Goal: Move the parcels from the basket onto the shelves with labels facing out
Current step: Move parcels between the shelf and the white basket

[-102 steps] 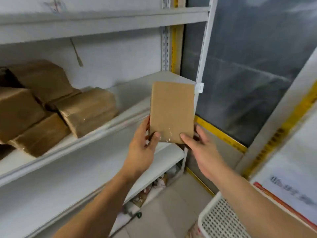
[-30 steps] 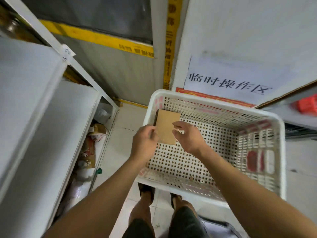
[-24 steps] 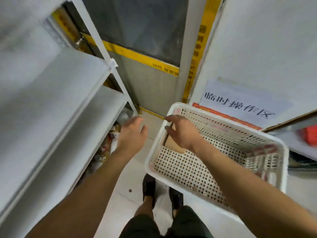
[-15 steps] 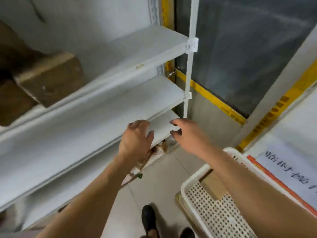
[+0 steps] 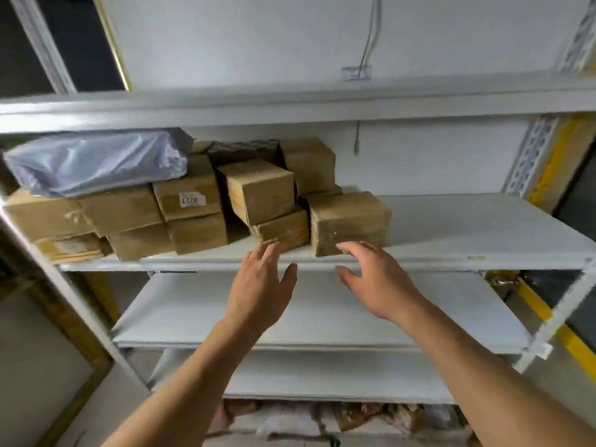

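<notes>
Head view: both hands are empty, fingers spread wide; the right hand (image 5: 377,279) is just below the end parcel (image 5: 350,221) on the shelf (image 5: 467,233), nearer than the left hand (image 5: 263,285).

Just beyond the left hand's fingers (image 5: 269,253) and the right hand's fingers (image 5: 350,250), cardboard parcels (image 5: 350,217) crowd the shelf's (image 5: 467,227) left part, a plastic bag (image 5: 96,162) on top at left. Lower shelves (image 5: 322,317) lie beneath the fingers.
</notes>
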Tool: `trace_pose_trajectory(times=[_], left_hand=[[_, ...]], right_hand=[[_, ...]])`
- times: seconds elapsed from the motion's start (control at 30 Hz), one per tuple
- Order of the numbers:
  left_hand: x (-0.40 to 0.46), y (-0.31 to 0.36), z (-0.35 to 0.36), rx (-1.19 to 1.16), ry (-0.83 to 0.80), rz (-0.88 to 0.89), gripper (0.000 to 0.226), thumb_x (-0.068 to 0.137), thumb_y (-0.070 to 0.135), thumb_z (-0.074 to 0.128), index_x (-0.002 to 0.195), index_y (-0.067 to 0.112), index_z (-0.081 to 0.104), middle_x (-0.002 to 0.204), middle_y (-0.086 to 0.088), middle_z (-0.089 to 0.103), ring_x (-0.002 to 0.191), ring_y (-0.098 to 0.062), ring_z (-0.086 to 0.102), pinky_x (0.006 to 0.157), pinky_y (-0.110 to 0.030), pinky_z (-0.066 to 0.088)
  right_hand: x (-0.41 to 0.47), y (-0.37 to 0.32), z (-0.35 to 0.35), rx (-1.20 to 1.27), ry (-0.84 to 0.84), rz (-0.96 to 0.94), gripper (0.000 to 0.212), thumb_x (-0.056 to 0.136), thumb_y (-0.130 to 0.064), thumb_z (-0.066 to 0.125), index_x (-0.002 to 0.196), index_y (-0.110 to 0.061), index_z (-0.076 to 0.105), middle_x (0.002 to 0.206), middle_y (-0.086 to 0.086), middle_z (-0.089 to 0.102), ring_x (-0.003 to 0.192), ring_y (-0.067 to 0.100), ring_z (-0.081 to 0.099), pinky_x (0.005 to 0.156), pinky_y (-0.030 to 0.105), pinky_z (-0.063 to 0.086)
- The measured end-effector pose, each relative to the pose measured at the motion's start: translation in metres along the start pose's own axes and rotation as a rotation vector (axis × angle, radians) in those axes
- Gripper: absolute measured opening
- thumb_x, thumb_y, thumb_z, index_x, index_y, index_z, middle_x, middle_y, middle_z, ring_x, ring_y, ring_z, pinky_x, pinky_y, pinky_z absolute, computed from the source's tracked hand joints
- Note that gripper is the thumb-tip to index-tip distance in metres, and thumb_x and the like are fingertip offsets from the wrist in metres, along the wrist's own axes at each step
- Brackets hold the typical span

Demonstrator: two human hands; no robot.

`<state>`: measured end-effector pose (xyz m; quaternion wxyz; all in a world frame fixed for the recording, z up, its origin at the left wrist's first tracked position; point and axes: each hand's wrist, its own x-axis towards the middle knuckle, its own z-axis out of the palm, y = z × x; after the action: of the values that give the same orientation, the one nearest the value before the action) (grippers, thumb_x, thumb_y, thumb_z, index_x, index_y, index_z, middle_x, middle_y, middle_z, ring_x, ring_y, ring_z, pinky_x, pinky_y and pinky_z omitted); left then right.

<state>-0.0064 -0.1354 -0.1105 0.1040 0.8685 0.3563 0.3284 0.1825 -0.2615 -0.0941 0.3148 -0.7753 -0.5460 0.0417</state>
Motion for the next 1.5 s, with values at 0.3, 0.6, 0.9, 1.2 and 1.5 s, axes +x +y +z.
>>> trace_pose_trajectory(times=[0.3, 0.6, 0.9, 1.2, 1.5], left_hand=[[0.103, -0.072, -0.028, -0.120, 0.126, -0.242, 0.065, 0.101, 0.050, 0.058, 0.153, 0.014, 0.043, 0.152, -0.011, 0.052, 0.135, -0.029, 0.052, 0.111, -0.044, 0.047], [0.164, -0.092, -0.007, -0.730, -0.023, -0.650, 0.098, 0.089, 0.084, 0.048, 0.161, 0.019, 0.032, 0.157, -0.014, 0.049, 0.135, -0.034, 0.054, 0.114, -0.049, 0.045], [0.157, -0.083, -0.013, -0.825, 0.076, -0.517, 0.082, 0.085, 0.074, 0.039, 0.149, 0.024, 0.048, 0.144, -0.006, 0.060, 0.129, -0.029, 0.057, 0.111, -0.056, 0.049], [0.099, -0.040, -0.016, -0.970, 0.054, -0.301, 0.027, 0.102, 0.043, 0.052, 0.127, 0.043, 0.063, 0.107, 0.017, 0.072, 0.105, -0.016, 0.069, 0.083, -0.043, 0.064], [0.032, 0.058, 0.020, -1.048, -0.095, -0.021, 0.054, 0.099, 0.036, 0.048, 0.153, 0.035, 0.046, 0.131, 0.030, 0.065, 0.126, 0.001, 0.059, 0.096, -0.021, 0.055]], right_hand=[[0.149, -0.077, 0.033, 0.129, 0.030, 0.032, 0.067, 0.104, -0.051, 0.057, 0.161, -0.026, 0.035, 0.163, 0.003, 0.042, 0.147, 0.026, 0.043, 0.118, 0.044, 0.042], [0.229, -0.084, 0.059, 0.418, -0.033, 0.419, 0.082, 0.103, -0.071, 0.038, 0.168, -0.024, 0.019, 0.172, 0.007, 0.027, 0.156, 0.034, 0.030, 0.126, 0.055, 0.028], [0.209, -0.085, 0.053, 0.479, 0.058, 0.347, 0.082, 0.099, -0.073, 0.047, 0.163, -0.026, 0.029, 0.162, 0.004, 0.042, 0.147, 0.032, 0.043, 0.116, 0.051, 0.041], [0.125, -0.058, 0.016, 0.576, 0.128, 0.310, 0.063, 0.094, -0.069, 0.058, 0.138, -0.023, 0.063, 0.125, -0.012, 0.064, 0.123, 0.015, 0.059, 0.104, 0.034, 0.045], [-0.003, 0.013, -0.043, 0.669, 0.254, 0.345, 0.019, 0.090, -0.058, 0.070, 0.104, -0.045, 0.076, 0.126, -0.003, 0.069, 0.111, 0.013, 0.070, 0.106, 0.046, 0.055]])
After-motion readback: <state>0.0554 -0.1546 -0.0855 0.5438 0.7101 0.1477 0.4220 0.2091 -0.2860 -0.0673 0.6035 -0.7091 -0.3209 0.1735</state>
